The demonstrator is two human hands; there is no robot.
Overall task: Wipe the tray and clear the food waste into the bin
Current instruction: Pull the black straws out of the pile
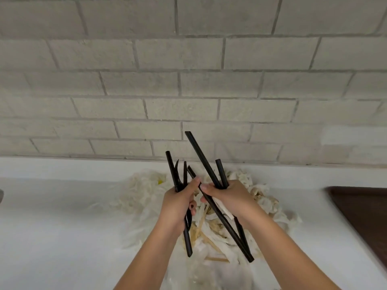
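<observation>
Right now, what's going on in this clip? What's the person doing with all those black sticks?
A person stands at a white counter against a brick wall, holding black straws in both hands. The left hand clutches a bundle of black straws, one split at its tip; the right hand holds a few more, including a long straw. Below the hands lies a pile of crumpled paper waste with wooden sticks in it. A dark brown tray sits at the right edge, apart from the pile.
</observation>
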